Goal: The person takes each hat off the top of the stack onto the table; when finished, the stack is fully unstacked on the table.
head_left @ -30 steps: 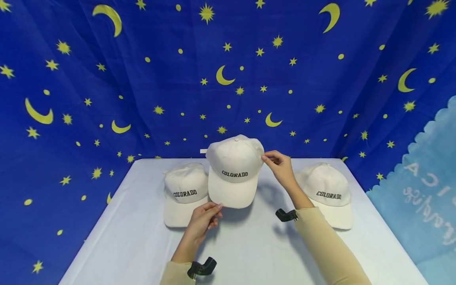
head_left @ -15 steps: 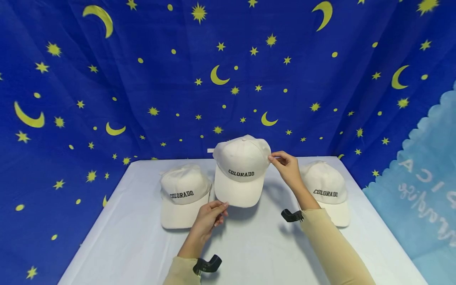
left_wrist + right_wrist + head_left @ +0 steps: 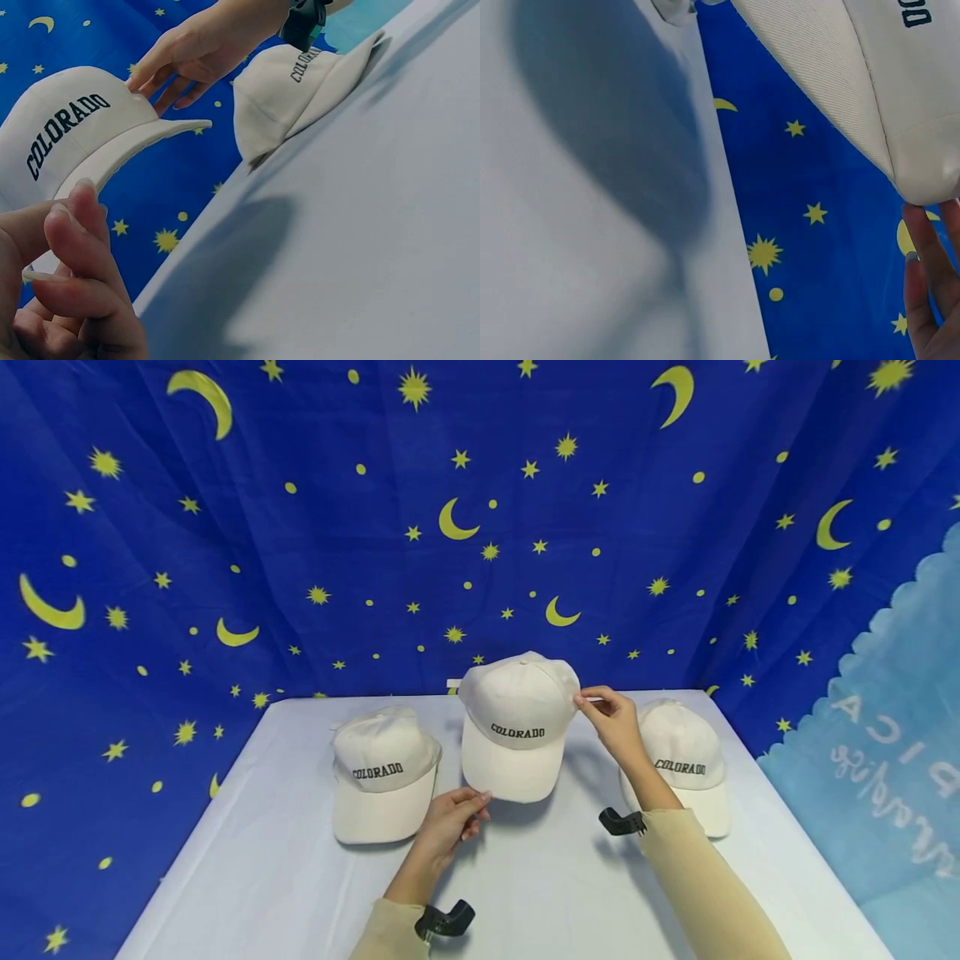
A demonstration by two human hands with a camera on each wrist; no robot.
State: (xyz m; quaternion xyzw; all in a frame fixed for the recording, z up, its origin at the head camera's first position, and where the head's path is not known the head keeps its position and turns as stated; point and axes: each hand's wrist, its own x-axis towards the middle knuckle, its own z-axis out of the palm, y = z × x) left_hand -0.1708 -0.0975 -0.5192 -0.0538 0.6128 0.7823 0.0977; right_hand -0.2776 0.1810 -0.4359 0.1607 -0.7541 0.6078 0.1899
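A white baseball cap (image 3: 517,768) with dark COLORADO lettering is held up above the table, brim toward me. My left hand (image 3: 453,822) pinches the left front edge of its brim between thumb and fingers. On the other side, my right hand (image 3: 615,727) pinches the crown's right side with its fingertips. The right wrist view shows the fingers (image 3: 934,251) at the cap's lower corner. A matching cap (image 3: 386,810) sits on the table to the left. Another one (image 3: 678,735) lies at the right, partly covered by my right forearm.
A white cloth covers the table (image 3: 540,893), and shadows of the cap and arms fall on it. Behind stands a blue curtain (image 3: 360,527) with yellow moons and stars. Light blue fabric (image 3: 892,760) with pale letters hangs at the right.
Both hands have carried the held cap to the right, away from the left cap, and it is now slightly lower. The grips look the same. The head view has shifted a little.
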